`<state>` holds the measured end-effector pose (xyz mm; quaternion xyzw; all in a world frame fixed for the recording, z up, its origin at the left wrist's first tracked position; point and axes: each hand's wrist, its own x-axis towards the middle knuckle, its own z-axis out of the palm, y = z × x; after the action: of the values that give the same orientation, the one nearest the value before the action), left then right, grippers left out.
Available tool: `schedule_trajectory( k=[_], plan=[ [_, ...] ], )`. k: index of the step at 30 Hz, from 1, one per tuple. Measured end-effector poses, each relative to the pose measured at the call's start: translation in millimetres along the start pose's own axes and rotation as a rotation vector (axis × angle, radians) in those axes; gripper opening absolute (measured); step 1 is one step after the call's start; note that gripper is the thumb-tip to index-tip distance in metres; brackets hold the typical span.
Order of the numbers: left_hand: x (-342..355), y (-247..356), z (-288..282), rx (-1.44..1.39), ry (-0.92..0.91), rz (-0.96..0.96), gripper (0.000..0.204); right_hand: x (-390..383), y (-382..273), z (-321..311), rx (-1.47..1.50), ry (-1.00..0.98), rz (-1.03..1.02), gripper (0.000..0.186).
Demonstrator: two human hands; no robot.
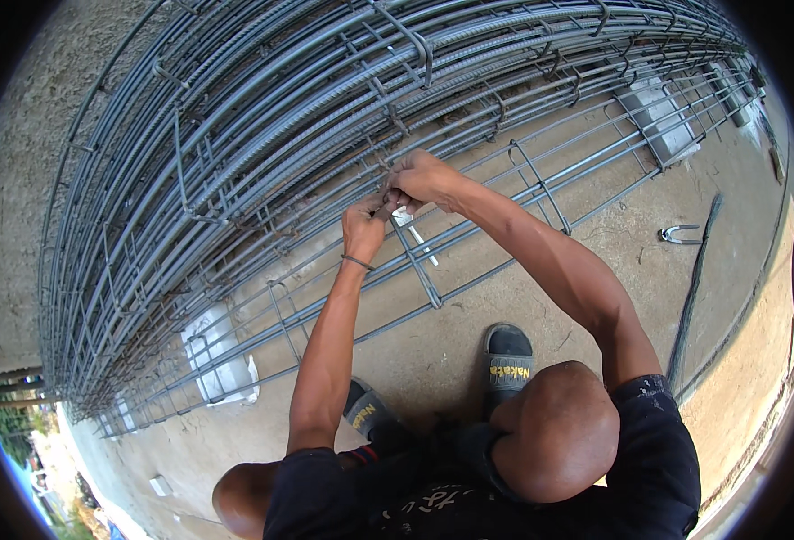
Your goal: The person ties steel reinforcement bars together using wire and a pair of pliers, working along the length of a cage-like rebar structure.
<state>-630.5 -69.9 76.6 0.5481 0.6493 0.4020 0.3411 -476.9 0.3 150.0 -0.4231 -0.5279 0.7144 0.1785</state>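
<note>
At left, stacked steel bars [325,117] are piled along the far side of a rebar cage [415,257], whose long axis is set slantwise from lower left to upper right, with a white block [212,346] placed beneath it. At centre, the left hand [363,227] is held nearer the body, the right hand [422,180] slightly farther out; both are brought to the far end of a stirrup [428,283] by which the cage is crossed. Fingertips are bunched close, but whether anything is clamped between them cannot be told. Beyond, room is cramped by the pile; nearer, floor [442,337] is left between cage and sandals [507,346]. At right, pincers [680,235] are seen, well apart.
</note>
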Motion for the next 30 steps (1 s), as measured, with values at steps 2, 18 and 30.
schedule_trajectory(
  k=[2,18,30],
  plan=[
    [11,5,-1,0.070,-0.100,-0.137,0.019,-14,-1,-22,-0.054,0.010,-0.085,0.018],
    [21,-6,-1,0.031,-0.241,-0.171,0.025,-345,247,-406,-1.477,0.825,0.488,0.040],
    [-3,-23,-24,0.058,-0.063,-0.069,0.017,-298,284,-407,-1.742,0.838,0.299,0.032]
  ],
)
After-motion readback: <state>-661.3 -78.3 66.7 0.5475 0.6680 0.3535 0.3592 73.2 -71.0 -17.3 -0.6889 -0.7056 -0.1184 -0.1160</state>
